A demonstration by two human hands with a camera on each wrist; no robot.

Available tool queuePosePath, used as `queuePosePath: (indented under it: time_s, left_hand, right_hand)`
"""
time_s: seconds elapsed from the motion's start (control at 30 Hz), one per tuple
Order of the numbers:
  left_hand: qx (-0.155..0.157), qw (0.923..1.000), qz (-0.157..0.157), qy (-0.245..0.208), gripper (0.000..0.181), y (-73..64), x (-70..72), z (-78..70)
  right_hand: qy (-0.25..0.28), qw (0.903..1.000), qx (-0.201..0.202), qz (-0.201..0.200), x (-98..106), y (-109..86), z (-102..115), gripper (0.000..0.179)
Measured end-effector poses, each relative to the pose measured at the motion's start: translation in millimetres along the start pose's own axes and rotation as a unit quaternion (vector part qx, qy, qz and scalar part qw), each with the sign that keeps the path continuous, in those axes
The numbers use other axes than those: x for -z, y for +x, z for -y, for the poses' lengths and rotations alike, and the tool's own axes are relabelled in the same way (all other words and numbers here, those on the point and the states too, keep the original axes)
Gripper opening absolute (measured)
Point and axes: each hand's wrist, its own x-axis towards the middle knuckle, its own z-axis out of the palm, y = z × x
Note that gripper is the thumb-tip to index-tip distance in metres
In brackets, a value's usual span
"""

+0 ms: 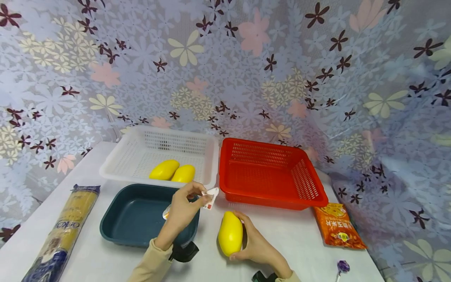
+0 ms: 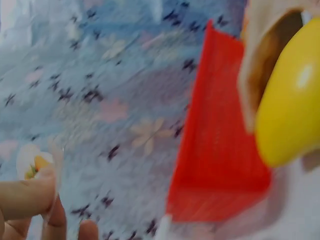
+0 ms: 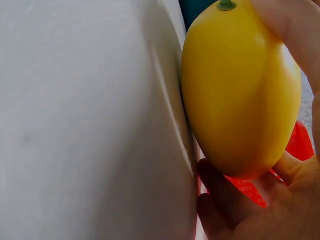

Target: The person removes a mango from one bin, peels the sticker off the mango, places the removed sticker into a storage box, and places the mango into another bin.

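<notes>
My right hand [image 1: 256,244] grips a smooth yellow mango [image 1: 230,234] low over the white table, thumb at the near end and fingers at the far end. A green stem tip shows on the mango [image 3: 240,90] in the right wrist view. Between thumb and fingers, my left hand [image 1: 182,209] pinches a small white label [image 1: 212,197] with red marks, above the right rim of the teal basin. The left wrist view shows an orange fruit picture on the label [image 2: 34,162]. A small round patch, white and orange, shows beside the left hand; what it sits on I cannot tell.
The teal basin [image 1: 123,219] stands left of the mango. Behind it, a white basket [image 1: 123,160] holds two yellow mangoes [image 1: 165,169]. A red basket [image 1: 264,197] stands right of that. Spaghetti [image 1: 63,231] lies far left; an orange snack bag [image 1: 338,227] and purple lollipop [image 1: 343,266] lie right.
</notes>
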Motion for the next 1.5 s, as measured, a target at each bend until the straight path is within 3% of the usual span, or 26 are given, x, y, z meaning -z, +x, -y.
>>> queuePosePath:
  time_s: [0.1, 0.2, 0.33, 0.43, 0.53, 0.67, 0.8, 0.97, 1.17, 1.4, 1.5]
  left_hand:
    - [0.032, 0.9991, -0.026, -0.012, 0.018, 4.0, 14.5, 0.1]
    - [0.053, 0.9972, -0.028, -0.043, 0.027, 8.2, 27.9, 1.0]
    - [0.041, 0.9958, -0.013, -0.081, 0.048, 14.0, 41.6, 2.9]
    - [0.034, 0.9954, -0.017, -0.089, 0.042, 15.3, 49.1, 4.2]
    - [0.048, 0.9959, -0.038, -0.066, 0.022, 15.0, 55.2, 5.0]
    - [0.087, 0.9949, -0.049, 0.002, 0.017, 16.3, 67.5, 6.9]
    - [0.105, 0.9909, -0.014, 0.082, 0.027, 18.1, 87.1, 15.4]
    - [0.095, 0.9767, 0.050, 0.186, 0.029, 16.7, 109.6, 34.9]
    - [0.149, 0.9581, 0.102, 0.223, 0.007, 14.7, 122.6, 55.6]
    - [0.230, 0.9224, 0.107, 0.292, 0.010, 14.0, 120.9, 60.0]
    - [0.235, 0.9191, 0.107, 0.297, 0.013, 13.6, 118.6, 59.5]
  right_hand:
    - [0.004, 1.0000, -0.001, 0.003, 1.1, -0.8, -0.1, 0.119]
    - [0.009, 0.9999, -0.002, 0.007, 1.9, -0.9, -0.2, 0.119]
    - [0.013, 0.9999, -0.004, 0.009, 1.8, -0.5, -1.0, 0.119]
    - [0.016, 0.9998, -0.005, 0.010, 1.3, -0.2, -1.8, 0.120]
    - [0.021, 0.9997, -0.005, 0.010, 0.9, 0.0, -2.3, 0.120]
    - [0.015, 0.9998, 0.001, 0.009, 0.8, 0.2, -3.1, 0.119]
    - [0.011, 0.9998, 0.013, 0.010, 0.7, 0.0, -3.9, 0.118]
    - [0.028, 0.9995, 0.001, 0.014, 0.4, 0.7, -3.9, 0.119]
    - [0.026, 0.9995, -0.005, 0.017, 0.0, 1.0, -4.1, 0.120]
    - [0.022, 0.9996, -0.007, 0.019, -0.2, 1.1, -4.8, 0.119]
    - [0.022, 0.9996, -0.004, 0.018, 0.1, 0.7, -5.5, 0.119]
